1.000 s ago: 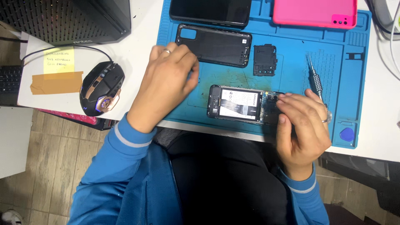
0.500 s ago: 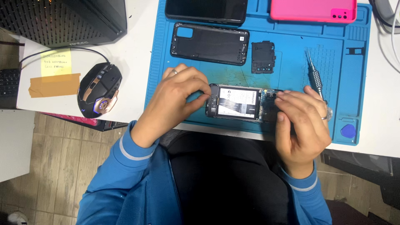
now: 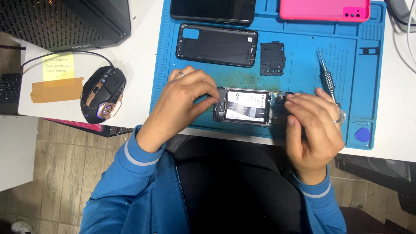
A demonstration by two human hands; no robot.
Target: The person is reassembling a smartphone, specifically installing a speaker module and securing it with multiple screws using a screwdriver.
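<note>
An opened phone (image 3: 248,106) with its battery showing lies on the blue work mat (image 3: 303,86) near the front edge. My left hand (image 3: 184,104) pinches the phone's left end with its fingertips. My right hand (image 3: 313,130) holds the right end, thumb and forefinger on the circuit-board part. Behind the phone lie the removed black back cover (image 3: 216,45) and a small black inner cover (image 3: 272,58). A screwdriver (image 3: 327,80) rests just beyond my right hand.
A black phone (image 3: 212,11) and a pink phone case (image 3: 325,9) sit at the mat's far edge. A blue pick (image 3: 362,134) lies at the mat's right corner. Left of the mat are a black mouse (image 3: 103,93), a yellow note (image 3: 58,67) and a dark computer case (image 3: 65,19).
My left hand came down from the back cover and took hold of the phone's left end. My right hand stayed on the right end.
</note>
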